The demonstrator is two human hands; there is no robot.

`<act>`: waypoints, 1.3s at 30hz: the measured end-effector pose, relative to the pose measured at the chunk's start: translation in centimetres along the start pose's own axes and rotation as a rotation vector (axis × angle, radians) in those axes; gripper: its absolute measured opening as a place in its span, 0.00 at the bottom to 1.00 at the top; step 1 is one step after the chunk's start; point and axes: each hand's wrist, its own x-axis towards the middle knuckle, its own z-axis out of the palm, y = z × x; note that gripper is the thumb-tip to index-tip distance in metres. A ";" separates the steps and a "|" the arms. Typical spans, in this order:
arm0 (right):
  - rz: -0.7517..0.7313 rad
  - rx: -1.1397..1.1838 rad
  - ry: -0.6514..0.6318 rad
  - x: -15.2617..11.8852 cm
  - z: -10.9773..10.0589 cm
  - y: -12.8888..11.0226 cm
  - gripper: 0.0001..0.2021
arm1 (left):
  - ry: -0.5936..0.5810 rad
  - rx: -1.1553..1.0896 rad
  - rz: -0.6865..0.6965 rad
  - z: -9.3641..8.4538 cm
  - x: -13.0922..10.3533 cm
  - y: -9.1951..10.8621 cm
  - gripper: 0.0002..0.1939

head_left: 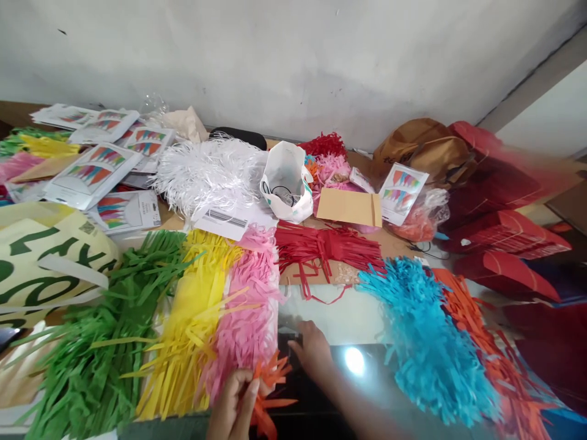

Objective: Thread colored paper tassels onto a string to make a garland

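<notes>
My left hand [236, 400] pinches an orange fringed paper piece [270, 391] at the lower middle, beside the near end of the pink fringe [245, 305]. Over the dark glossy surface [321, 373], my right hand [312, 349] is held with its thumb and fingers apart and nothing between them. Yellow fringe [195, 318] and green fringe [110, 330] lie to the left. A red fringe bundle [328, 247] lies beyond my right hand. Blue fringe [435, 342] and more orange fringe [486, 348] are spread on the right.
White fringe [211, 171], a white bag [287, 180] and a brown envelope [348, 206] stand or lie toward the wall. Packets [94, 174] are piled at the back left, near a printed bag [50, 263]. Red bags [509, 238] crowd the right side.
</notes>
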 end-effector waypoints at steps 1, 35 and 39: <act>-0.035 -0.055 -0.009 0.3 0.5 0.3 0.10 | -0.018 0.004 -0.021 0.1 0.4 -0.1 0.18; 0.044 0.948 0.045 -8.0 -9.3 -4.8 0.12 | -0.550 0.489 0.553 5.0 4.1 6.0 0.13; 0.019 0.910 0.076 -8.0 -8.1 -4.6 0.07 | -0.552 0.639 0.693 4.9 4.6 5.2 0.14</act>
